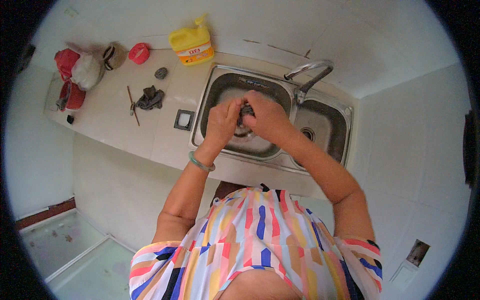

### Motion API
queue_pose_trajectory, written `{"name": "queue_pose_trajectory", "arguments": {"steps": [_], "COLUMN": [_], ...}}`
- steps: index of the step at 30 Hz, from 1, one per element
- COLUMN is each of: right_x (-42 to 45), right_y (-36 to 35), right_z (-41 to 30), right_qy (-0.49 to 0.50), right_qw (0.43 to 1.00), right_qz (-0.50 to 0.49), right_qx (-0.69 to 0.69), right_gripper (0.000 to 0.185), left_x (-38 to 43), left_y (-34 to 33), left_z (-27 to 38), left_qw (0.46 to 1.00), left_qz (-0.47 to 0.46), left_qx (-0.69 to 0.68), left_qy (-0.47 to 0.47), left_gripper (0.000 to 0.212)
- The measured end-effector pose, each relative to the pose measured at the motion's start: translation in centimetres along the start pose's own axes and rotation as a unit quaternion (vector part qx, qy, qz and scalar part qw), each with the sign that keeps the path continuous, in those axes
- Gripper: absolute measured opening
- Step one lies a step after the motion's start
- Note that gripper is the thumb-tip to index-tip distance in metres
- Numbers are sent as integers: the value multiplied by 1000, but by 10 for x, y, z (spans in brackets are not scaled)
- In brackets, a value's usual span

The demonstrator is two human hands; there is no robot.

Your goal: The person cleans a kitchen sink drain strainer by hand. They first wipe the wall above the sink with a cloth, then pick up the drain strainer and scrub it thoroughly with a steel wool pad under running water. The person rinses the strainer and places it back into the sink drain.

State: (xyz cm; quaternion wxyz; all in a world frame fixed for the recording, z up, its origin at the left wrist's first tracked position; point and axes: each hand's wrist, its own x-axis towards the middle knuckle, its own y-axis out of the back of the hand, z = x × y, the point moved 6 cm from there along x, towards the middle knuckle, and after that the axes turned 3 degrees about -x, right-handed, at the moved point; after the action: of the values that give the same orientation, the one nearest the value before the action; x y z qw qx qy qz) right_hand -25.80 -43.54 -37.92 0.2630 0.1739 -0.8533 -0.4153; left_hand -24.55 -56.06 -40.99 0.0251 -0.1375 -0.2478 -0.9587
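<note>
My left hand (225, 119), below a green bangle on the wrist, is over the larger basin of a stainless steel double sink (255, 153). My right hand (268, 115) meets it there, fingers bent. Between the two hands is a small dark grey thing (246, 109), possibly a cloth or scouring pad; the fingers hide much of it. Both hands appear to hold it. Under them part of the basin's round drain shows. The chrome faucet (315, 73) stands behind the divider, its spout pointing toward the larger basin; I cannot tell whether water runs.
Left of the sink, the counter (165, 138) bears a yellow detergent jug (193, 45), a steel wool ball (161, 73), a crumpled dark cloth (150, 98), a small square dish (183, 120), thin brown sticks (133, 107) and a red strainer-like container (139, 53). Bags and a red container (75, 96) stand farther left.
</note>
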Motion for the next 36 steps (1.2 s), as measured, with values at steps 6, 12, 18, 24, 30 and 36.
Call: {"name": "queue_pose_trajectory", "arguments": {"steps": [6, 12, 18, 24, 30, 36], "right_x": [-45, -42, 6, -9, -44, -31], "right_y": [-37, -21, 22, 4, -59, -18], "right_z": [18, 23, 7, 11, 22, 38], "right_qy": [-340, -215, -8, -135, -352, -145], "right_qw": [909, 966, 994, 985, 868, 987], "right_qz": [89, 92, -102, 82, 239, 67], "right_qx": [225, 111, -46, 75, 256, 16], "right_gripper": [27, 22, 24, 31, 30, 23], "left_x": [-5, -26, 18, 21, -5, -18], "left_y": [5, -17, -1, 9, -8, -10], "left_z": [13, 4, 26, 28, 19, 2], "left_qw": [980, 961, 985, 997, 955, 971], "left_qz": [187, 219, -101, 31, 235, 146], "left_qx": [-48, -133, -104, -53, -144, -131], "left_qy": [47, 104, 93, 51, 107, 139], "left_gripper": [35, 38, 38, 35, 37, 41]}}
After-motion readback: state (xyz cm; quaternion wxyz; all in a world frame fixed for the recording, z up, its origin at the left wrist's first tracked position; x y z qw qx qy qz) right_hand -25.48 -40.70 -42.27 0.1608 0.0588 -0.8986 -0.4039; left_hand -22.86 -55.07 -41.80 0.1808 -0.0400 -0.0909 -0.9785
